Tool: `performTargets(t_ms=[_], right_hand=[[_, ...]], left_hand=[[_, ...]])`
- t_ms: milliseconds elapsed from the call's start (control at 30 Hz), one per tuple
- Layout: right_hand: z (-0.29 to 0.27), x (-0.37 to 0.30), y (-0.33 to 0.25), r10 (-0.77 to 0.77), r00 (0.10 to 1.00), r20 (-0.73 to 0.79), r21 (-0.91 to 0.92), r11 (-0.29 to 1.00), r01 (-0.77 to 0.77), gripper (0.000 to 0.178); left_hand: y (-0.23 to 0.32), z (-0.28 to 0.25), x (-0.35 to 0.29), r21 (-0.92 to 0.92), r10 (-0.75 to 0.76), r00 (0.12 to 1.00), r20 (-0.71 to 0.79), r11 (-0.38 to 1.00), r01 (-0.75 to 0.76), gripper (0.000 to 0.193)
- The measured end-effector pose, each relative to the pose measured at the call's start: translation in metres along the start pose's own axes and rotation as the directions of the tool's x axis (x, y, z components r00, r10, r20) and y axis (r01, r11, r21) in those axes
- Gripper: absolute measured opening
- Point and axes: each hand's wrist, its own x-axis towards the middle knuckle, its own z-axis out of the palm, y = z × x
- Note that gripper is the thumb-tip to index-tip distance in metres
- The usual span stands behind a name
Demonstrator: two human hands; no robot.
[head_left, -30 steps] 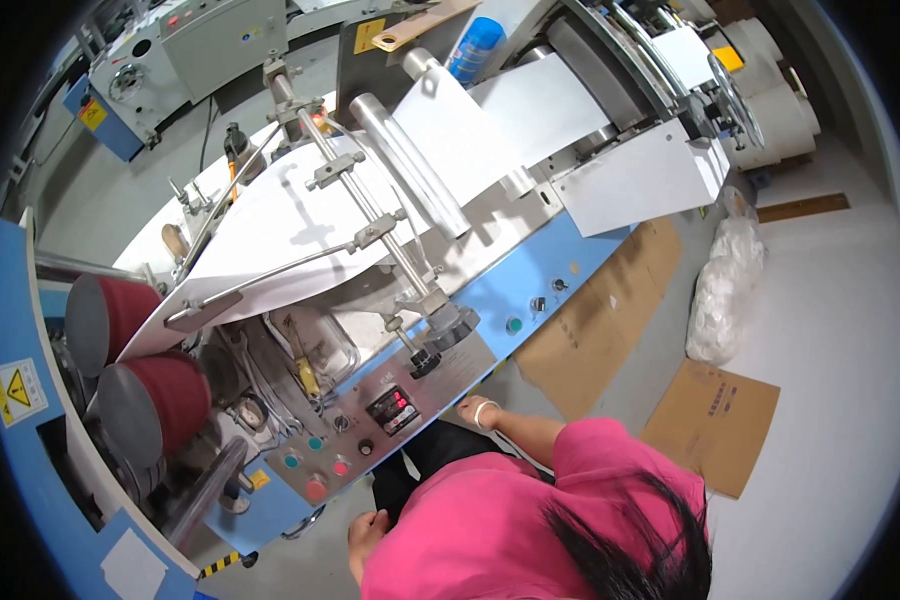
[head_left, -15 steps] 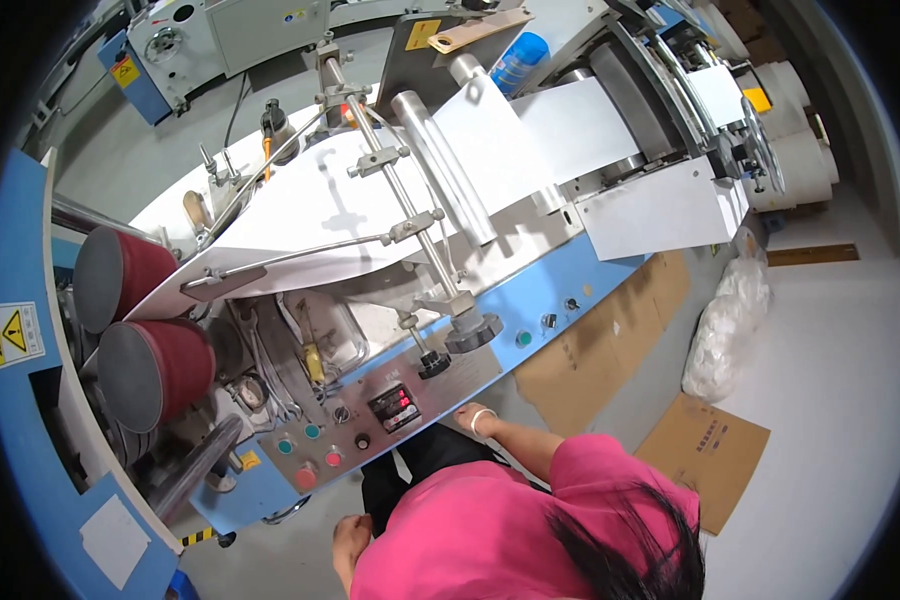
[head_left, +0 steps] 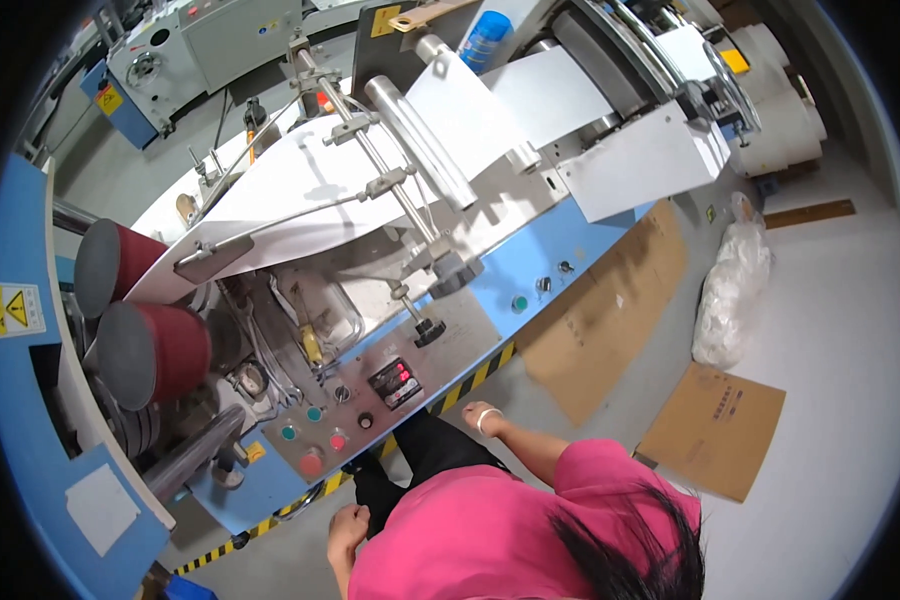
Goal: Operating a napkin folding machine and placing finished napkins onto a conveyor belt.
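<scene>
My left hand (head_left: pixel 348 528) hangs low beside my dark trousers, below the machine's front edge. Its fingers are curled in, and I see nothing in them. A pale band circles the wrist of my right hand (head_left: pixel 482 418), which is loosely closed in front of the blue machine front. Neither hand touches the machine. Nearest to them is the control panel (head_left: pixel 345 412), with green and red buttons and a small red-lit display (head_left: pixel 395 383). White paper web (head_left: pixel 300 185) runs over the machine bed, past a metal roller (head_left: pixel 422 143) and a bar with a black knob (head_left: pixel 457 274).
Two dark red rollers (head_left: pixel 170 355) stand at the left. Wrenches and a yellow-handled screwdriver (head_left: pixel 311 343) lie in the tray area. Cardboard (head_left: pixel 610 310) and a plastic-wrapped bundle (head_left: pixel 735 300) lie on the right floor. Yellow-black tape (head_left: pixel 270 522) borders the machine's base.
My view has shifted, so more of the floor tape shows below the machine edge. Both hands stay low beside my body, away from the panel.
</scene>
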Motion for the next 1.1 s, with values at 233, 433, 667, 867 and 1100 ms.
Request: performTargets(t_ms=[233, 433, 667, 867, 1100], right_hand=[[0.096, -0.019, 0.001, 0.241, 0.969, -0.057, 0.479, 0.858, -0.185, 0.027], [0.133, -0.1, -0.063, 0.157, 0.972, -0.174, 0.43, 0.9, -0.069, 0.026], [0.155, -0.177, -0.144, -0.122, 0.84, -0.529, 0.499, 0.756, 0.424, 0.024], [0.058, -0.302, -0.23, -0.455, 0.298, -0.839, 0.011, 0.533, 0.846, 0.014], [0.077, -0.32, -0.256, -0.571, 0.074, -0.818, -0.272, 0.495, 0.825, 0.039]], left_hand=[[-0.037, -0.022, -0.01, 0.167, 0.105, 0.994, -0.021, 0.981, -0.1, 0.034], [-0.113, -0.032, -0.016, -0.023, 0.349, 0.936, -0.046, 0.936, -0.35, 0.037], [-0.119, -0.03, -0.048, -0.574, 0.394, 0.894, 0.214, 0.791, -0.211, 0.05], [-0.093, -0.01, -0.045, -0.89, 0.558, 0.736, 0.384, 0.437, 0.133, 0.069], [-0.046, 0.038, -0.027, -0.991, 0.709, 0.705, -0.023, -0.11, 0.079, 0.057]])
